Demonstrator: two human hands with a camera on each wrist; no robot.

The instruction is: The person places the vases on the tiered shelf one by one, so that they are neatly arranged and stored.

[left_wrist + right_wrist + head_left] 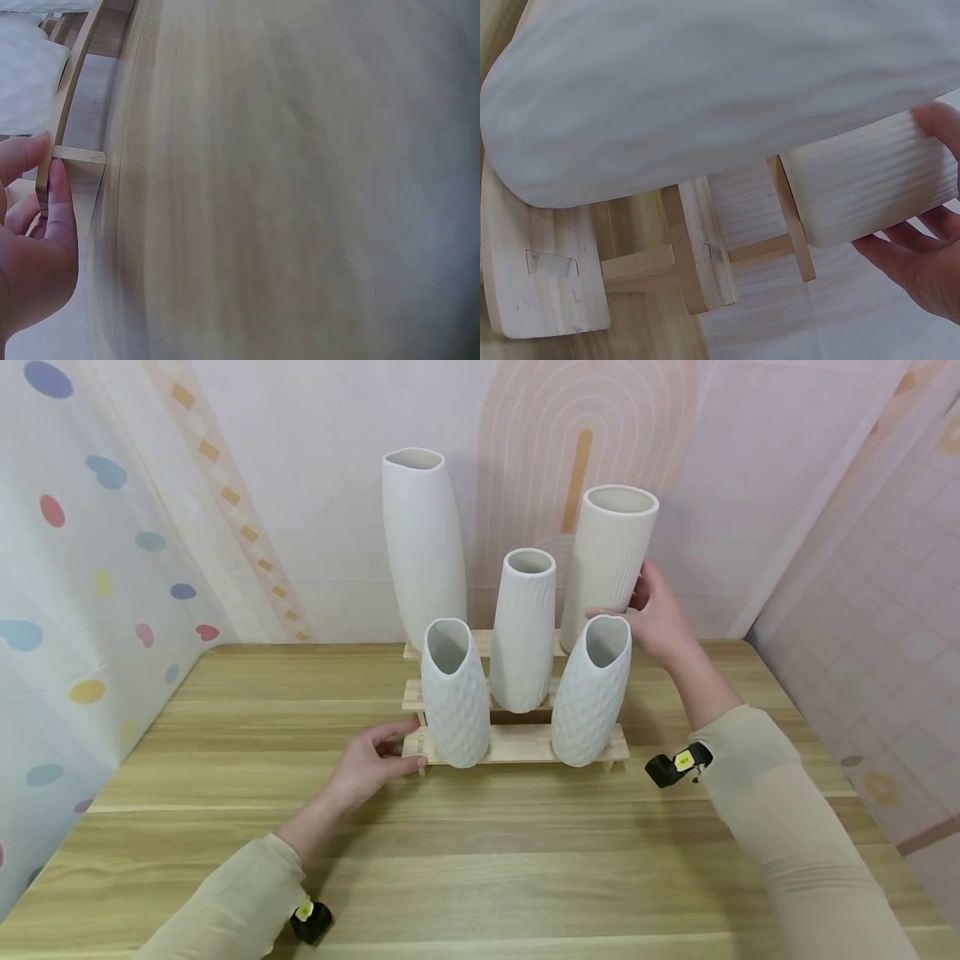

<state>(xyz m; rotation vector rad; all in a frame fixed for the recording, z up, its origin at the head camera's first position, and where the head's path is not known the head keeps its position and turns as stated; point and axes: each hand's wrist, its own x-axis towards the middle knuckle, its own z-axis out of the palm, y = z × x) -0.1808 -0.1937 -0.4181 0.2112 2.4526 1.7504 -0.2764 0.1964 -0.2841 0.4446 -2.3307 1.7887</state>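
Observation:
A three-step wooden stand (519, 743) carries several white vases. My left hand (366, 766) pinches the left end of its lowest step, thumb and fingers on either side of the board (49, 169) in the left wrist view. At the back right, my right hand (658, 620) holds a ribbed vase (609, 556) low on its side, which stands on the top step. The right wrist view shows its fingers curved round the ribbed wall (881, 180). Two dimpled vases (456, 718) (592, 714) are on the front step, the right one leaning.
On the middle step is a slim grooved vase (523, 635); a tall smooth vase (423, 543) occupies the top step's left. The wood-grain table (480, 877) extends around the stand, with a patterned curtain (322, 527) behind. Black wrist cameras (311, 923) hang from both sleeves.

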